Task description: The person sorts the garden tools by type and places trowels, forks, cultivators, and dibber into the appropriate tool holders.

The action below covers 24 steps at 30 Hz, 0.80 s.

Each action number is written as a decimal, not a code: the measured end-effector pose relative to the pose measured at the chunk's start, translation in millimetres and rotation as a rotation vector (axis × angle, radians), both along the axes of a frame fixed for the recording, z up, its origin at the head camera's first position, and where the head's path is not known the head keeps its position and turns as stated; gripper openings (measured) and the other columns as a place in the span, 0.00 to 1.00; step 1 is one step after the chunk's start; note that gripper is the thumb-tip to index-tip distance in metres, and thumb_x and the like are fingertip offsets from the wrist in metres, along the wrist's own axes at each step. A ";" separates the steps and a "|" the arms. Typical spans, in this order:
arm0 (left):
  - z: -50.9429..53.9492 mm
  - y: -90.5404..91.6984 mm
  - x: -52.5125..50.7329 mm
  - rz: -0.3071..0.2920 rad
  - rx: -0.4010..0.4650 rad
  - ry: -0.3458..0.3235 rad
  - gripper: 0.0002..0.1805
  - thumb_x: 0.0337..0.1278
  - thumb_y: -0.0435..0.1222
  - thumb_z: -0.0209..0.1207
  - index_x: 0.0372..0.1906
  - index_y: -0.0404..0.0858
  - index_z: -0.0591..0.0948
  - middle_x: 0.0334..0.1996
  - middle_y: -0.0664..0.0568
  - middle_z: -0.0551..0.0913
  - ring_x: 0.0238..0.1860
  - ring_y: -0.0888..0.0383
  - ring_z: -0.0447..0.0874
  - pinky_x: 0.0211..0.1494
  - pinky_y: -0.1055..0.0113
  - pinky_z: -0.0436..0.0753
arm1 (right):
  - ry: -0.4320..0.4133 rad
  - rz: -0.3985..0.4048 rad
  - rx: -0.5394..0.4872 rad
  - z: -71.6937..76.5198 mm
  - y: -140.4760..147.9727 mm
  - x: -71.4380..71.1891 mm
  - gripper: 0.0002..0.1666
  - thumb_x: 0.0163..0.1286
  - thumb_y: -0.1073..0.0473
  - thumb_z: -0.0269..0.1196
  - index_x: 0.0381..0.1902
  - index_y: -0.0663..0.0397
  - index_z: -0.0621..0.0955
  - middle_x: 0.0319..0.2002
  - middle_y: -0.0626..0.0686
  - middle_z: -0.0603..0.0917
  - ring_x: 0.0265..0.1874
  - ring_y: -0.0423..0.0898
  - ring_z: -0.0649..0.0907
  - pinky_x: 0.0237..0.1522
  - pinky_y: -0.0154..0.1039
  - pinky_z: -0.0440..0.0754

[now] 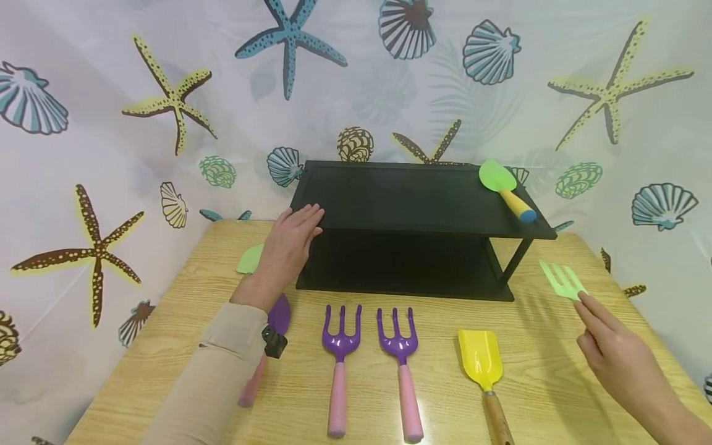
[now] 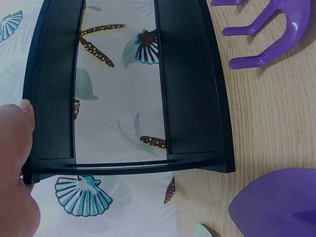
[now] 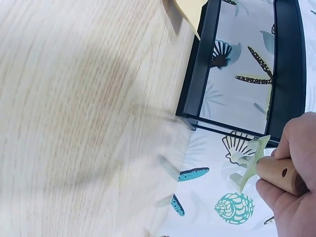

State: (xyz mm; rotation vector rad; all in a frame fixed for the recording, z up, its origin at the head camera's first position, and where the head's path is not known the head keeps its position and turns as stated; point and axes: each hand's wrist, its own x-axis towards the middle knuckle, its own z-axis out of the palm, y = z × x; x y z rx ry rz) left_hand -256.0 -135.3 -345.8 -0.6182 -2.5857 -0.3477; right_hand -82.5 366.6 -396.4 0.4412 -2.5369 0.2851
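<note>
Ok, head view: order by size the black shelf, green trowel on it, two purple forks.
1. Black shelf
2. Left purple fork and right purple fork: alike, not ranked apart
3. Green trowel; farther back, so true size unsure

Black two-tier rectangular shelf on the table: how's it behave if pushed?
The shelf is probably stiff: its flat panels show no sag. It likely slides before tipping, being wide and low. The green-bladed trowel with yellow-and-blue handle on top could shift or roll; nothing visible fastens it.
</note>
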 end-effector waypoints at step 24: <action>-0.9 -1.5 -0.8 0.003 -0.013 0.008 0.24 0.72 0.37 0.54 0.70 0.39 0.72 0.69 0.47 0.74 0.72 0.52 0.70 0.80 0.53 0.61 | -0.047 0.086 -0.035 2.2 -33.3 -9.3 0.27 0.63 0.77 0.56 0.62 0.73 0.75 0.64 0.69 0.75 0.17 0.25 0.49 0.18 0.20 0.52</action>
